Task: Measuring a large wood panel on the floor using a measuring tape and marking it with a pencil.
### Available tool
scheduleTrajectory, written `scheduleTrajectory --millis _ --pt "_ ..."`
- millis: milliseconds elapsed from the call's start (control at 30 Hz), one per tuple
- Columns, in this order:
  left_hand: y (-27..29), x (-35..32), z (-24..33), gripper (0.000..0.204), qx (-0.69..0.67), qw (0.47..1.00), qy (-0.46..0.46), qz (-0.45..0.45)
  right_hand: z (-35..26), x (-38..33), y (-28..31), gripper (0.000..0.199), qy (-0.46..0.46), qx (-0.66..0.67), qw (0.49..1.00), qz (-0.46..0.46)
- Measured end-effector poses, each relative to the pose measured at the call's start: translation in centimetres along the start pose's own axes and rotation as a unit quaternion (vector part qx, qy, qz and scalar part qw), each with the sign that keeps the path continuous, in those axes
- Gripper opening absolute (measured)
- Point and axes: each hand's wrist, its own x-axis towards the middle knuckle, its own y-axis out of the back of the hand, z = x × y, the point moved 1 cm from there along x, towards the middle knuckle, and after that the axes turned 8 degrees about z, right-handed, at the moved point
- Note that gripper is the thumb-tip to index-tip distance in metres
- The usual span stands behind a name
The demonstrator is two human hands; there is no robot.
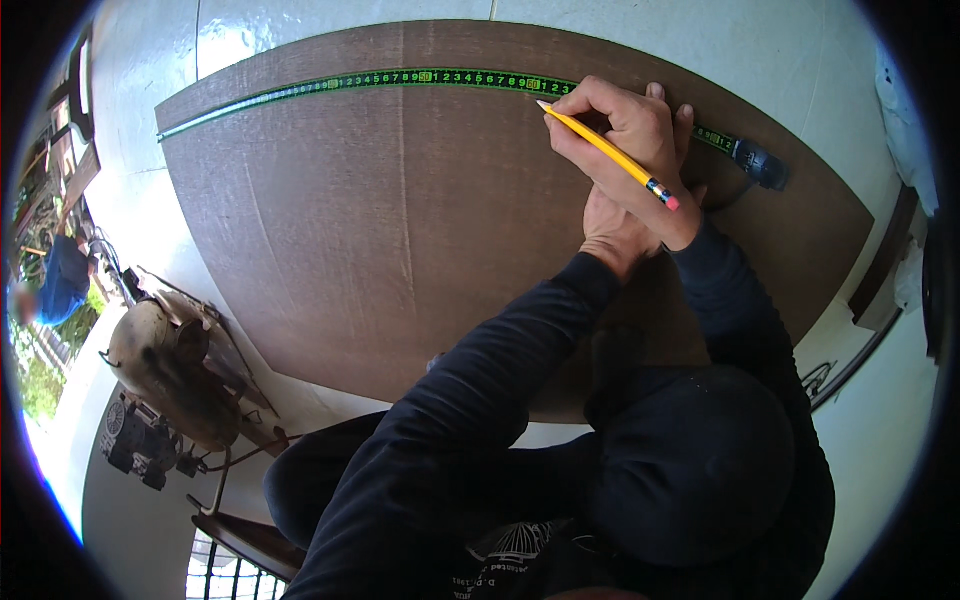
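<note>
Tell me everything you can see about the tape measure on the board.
The tape measure has a green-edged dark blade with light numerals, pulled out long and lying flat along the far edge of the brown board. Its far end reaches the board's left corner; its dark case rests near the board's right end. The right hand, gripping a yellow pencil, covers part of the blade, with the pencil tip at the blade's edge. The left hand sits beneath, mostly hidden.

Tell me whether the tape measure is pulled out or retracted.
Pulled out: the green tape measure blade lies stretched along the brown wooden board's far edge.
</note>
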Motion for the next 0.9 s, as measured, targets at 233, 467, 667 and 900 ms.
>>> scheduleTrajectory --millis 233,467,667,900 --pt "0.04 0.24 0.04 0.093 0.002 1.0 -0.001 -0.001 -0.15 0.05 -0.07 0.015 -0.009 -0.002 1.0 0.016" --pt "0.32 0.17 0.25 0.092 0.008 1.0 -0.006 0.001 -0.15 0.19 0.05 0.013 0.012 -0.002 1.0 0.009" --pt "0.47 0.11 0.22 0.091 0.014 1.0 -0.006 -0.001 -0.16 0.09 -0.11 0.014 0.013 -0.012 0.999 0.027" --pt "0.48 0.24 0.3 0.091 0.001 1.0 -0.006 -0.002 -0.08 -0.01 -0.04 0.014 0.034 -0.008 0.999 0.025"
